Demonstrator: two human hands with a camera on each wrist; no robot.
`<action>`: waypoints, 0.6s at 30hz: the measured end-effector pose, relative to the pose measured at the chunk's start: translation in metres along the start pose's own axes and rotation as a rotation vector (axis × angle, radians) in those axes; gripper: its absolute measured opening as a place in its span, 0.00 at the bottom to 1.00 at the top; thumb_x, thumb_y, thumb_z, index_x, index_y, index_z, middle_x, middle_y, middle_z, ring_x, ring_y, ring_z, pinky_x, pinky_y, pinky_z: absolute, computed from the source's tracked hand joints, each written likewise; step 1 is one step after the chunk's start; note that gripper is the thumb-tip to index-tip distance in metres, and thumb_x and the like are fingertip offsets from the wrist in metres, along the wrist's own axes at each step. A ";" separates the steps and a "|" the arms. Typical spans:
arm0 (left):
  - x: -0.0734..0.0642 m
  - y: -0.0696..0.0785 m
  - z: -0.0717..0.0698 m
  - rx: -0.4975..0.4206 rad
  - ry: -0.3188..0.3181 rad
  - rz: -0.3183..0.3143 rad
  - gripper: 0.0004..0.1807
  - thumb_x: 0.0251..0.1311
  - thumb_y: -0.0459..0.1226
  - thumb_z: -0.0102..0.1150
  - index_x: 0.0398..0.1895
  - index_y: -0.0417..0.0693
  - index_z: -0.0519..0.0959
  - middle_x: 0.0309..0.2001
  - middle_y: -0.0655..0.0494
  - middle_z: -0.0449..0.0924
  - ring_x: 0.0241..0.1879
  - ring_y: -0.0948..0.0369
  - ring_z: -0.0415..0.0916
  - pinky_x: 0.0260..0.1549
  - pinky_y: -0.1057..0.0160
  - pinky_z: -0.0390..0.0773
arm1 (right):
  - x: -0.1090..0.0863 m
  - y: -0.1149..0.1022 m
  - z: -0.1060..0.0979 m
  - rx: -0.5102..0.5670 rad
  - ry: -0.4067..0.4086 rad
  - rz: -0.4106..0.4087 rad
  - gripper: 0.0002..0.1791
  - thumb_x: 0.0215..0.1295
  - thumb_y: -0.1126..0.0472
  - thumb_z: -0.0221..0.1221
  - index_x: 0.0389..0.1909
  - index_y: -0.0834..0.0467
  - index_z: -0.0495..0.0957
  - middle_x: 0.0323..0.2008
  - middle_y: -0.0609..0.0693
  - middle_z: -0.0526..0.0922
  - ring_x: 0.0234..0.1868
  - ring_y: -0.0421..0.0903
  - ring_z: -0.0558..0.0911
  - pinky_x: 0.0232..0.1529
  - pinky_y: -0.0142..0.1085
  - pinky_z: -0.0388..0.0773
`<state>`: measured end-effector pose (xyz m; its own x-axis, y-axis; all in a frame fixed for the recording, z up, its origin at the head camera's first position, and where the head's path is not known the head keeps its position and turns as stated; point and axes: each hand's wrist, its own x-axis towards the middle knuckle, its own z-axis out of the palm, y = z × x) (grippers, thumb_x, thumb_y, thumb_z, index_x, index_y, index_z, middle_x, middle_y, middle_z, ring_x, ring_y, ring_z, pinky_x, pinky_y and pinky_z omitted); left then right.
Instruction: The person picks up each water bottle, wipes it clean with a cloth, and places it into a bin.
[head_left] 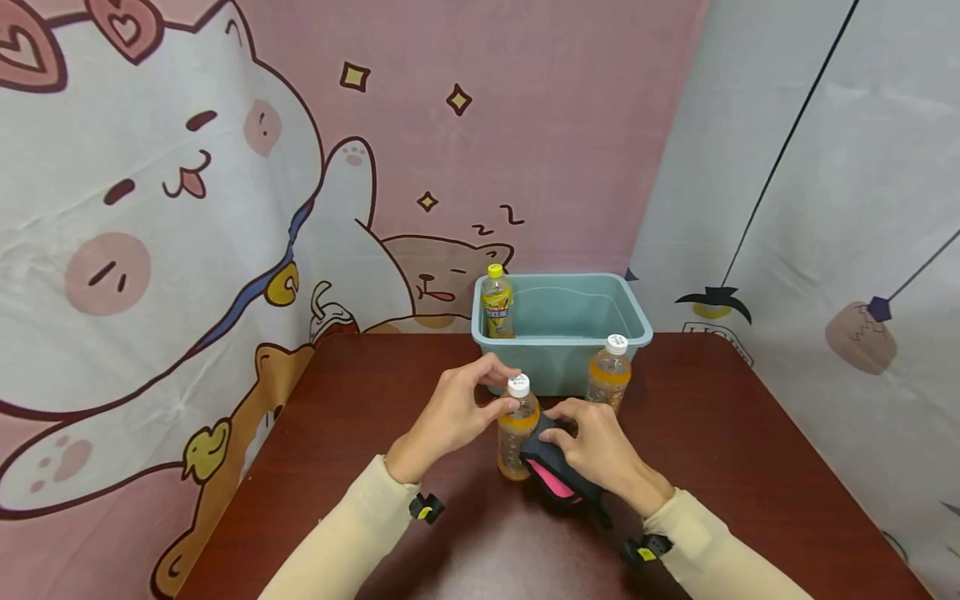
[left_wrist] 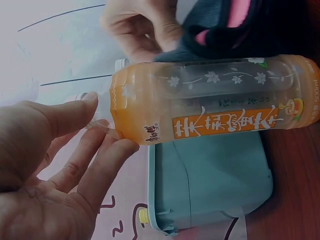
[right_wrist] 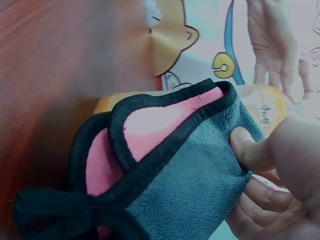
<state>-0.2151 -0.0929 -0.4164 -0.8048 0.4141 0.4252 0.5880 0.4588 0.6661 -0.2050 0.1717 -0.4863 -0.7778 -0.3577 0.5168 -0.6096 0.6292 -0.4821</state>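
On the red-brown wooden worktop [head_left: 360,400], your left grip [head_left: 456,410] pinched a white-capped, clear plastic bottle [head_left: 514,440] near its top, seemingly for steadiness, while your right grip [head_left: 600,446] pinched a grey, pink-lined fabric pouch [right_wrist: 180,172] beside it.

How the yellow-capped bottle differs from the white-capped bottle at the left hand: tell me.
The yellow-capped bottle is labelled yellow; the white-capped bottle, orange. The first stands inside the teal tub; the second is outside, in front of it. The left hand holds the second near its top; no hand touches the first. Both are roughly upright.
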 end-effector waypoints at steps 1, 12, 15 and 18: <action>0.000 0.000 0.000 -0.002 0.000 -0.002 0.18 0.70 0.35 0.83 0.56 0.51 0.85 0.63 0.56 0.95 0.56 0.57 0.95 0.62 0.54 0.95 | 0.001 -0.001 -0.002 0.006 0.011 0.001 0.11 0.65 0.67 0.84 0.46 0.57 0.96 0.43 0.48 0.98 0.44 0.46 0.95 0.44 0.42 0.94; 0.000 -0.002 -0.003 -0.011 -0.002 0.007 0.18 0.69 0.34 0.84 0.56 0.49 0.86 0.64 0.54 0.96 0.55 0.56 0.96 0.62 0.52 0.95 | 0.011 -0.010 -0.016 0.074 0.100 -0.017 0.11 0.66 0.68 0.83 0.47 0.58 0.96 0.39 0.46 0.95 0.31 0.33 0.80 0.32 0.30 0.80; 0.000 -0.002 -0.003 -0.004 0.000 0.008 0.18 0.69 0.35 0.85 0.55 0.50 0.86 0.64 0.55 0.96 0.55 0.56 0.96 0.62 0.51 0.95 | 0.017 -0.014 -0.020 0.083 0.134 -0.044 0.12 0.65 0.69 0.84 0.47 0.57 0.96 0.37 0.45 0.94 0.31 0.33 0.79 0.32 0.30 0.80; 0.001 -0.001 -0.004 0.003 -0.002 -0.004 0.18 0.69 0.36 0.85 0.55 0.51 0.86 0.64 0.56 0.96 0.55 0.57 0.96 0.63 0.52 0.95 | 0.024 -0.019 -0.023 0.089 0.151 -0.056 0.12 0.65 0.67 0.84 0.47 0.55 0.97 0.38 0.44 0.94 0.33 0.35 0.83 0.34 0.31 0.84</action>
<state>-0.2168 -0.0965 -0.4147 -0.8070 0.4140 0.4212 0.5850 0.4628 0.6660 -0.2087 0.1664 -0.4484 -0.7147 -0.2784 0.6417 -0.6675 0.5456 -0.5067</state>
